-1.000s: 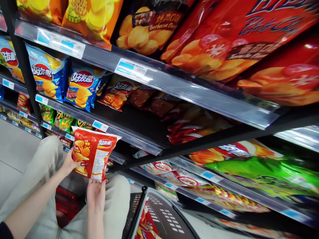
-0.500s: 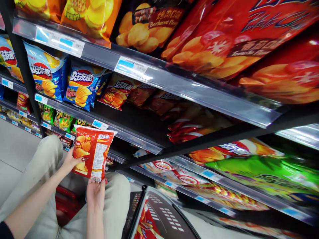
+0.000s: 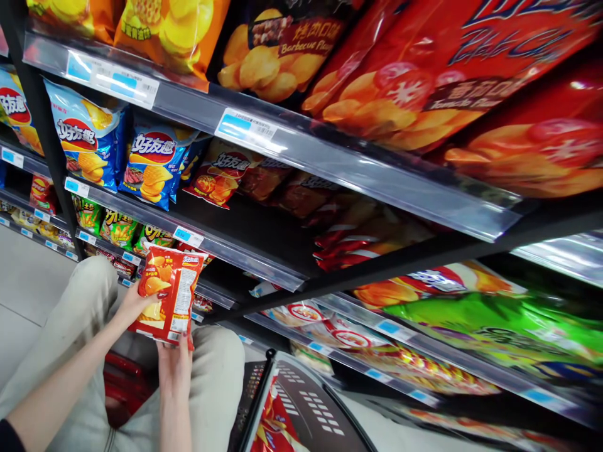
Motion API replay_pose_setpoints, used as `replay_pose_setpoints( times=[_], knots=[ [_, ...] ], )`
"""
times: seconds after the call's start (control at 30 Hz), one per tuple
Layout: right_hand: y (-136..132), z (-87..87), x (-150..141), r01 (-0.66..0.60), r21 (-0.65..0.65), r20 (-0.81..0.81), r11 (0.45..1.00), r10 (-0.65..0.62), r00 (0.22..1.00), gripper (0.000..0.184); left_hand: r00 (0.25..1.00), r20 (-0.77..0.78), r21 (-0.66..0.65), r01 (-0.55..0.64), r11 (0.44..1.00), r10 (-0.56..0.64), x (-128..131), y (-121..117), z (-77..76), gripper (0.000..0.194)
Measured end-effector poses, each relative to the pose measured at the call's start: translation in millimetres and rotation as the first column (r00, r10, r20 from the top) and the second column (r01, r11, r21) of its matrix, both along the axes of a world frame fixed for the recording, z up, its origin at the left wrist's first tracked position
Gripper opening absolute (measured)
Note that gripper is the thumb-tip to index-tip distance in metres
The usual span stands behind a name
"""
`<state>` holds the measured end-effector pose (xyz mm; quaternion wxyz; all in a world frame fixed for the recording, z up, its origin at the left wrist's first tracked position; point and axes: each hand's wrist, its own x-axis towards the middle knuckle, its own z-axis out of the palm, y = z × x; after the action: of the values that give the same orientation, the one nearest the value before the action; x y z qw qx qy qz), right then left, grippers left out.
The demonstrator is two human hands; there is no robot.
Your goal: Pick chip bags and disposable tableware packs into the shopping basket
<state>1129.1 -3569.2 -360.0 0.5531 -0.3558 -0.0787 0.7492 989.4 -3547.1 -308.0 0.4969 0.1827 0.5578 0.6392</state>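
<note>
Between my knees and the shelf, a red bag of potato chips (image 3: 167, 292) is held in both hands, its printed back with a white text panel toward me. My left hand (image 3: 134, 306) grips the bag's left side, thumb across the front and the other fingers hidden behind it. Under the lower right corner, my right hand (image 3: 176, 355) holds the bag from below, fingers partly out of sight behind it. The bag tilts slightly, its top edge close to the lower shelf rail.
Blue chip bags (image 3: 151, 164) and a dark red bag (image 3: 219, 172) stand on the middle shelf (image 3: 264, 229). Larger red bags (image 3: 414, 81) fill the shelf above. A dark shopping basket (image 3: 306, 402) with red packages (image 3: 273, 420) sits by my right knee. Green bags (image 3: 494, 333) lie at right.
Both hands have brought the chip bag slightly down and to the left, and its tilt has changed. My right fingers have shifted at the lower corner.
</note>
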Motion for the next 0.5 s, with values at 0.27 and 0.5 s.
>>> replay_pose_setpoints(
  times=[0.27,0.5],
  knots=[
    [5,36.4,23,0.226,0.004,0.062,0.974,-0.225,0.972,0.049,0.96,-0.089,-0.01,0.264,0.964,-0.264,-5,-9,11.9,0.071],
    [-10,32.6,192,0.689,0.086,0.492,0.72,-0.632,0.599,0.043,0.855,-0.283,-0.318,0.343,0.884,-0.434,-17,3,-0.9,0.052]
  ],
)
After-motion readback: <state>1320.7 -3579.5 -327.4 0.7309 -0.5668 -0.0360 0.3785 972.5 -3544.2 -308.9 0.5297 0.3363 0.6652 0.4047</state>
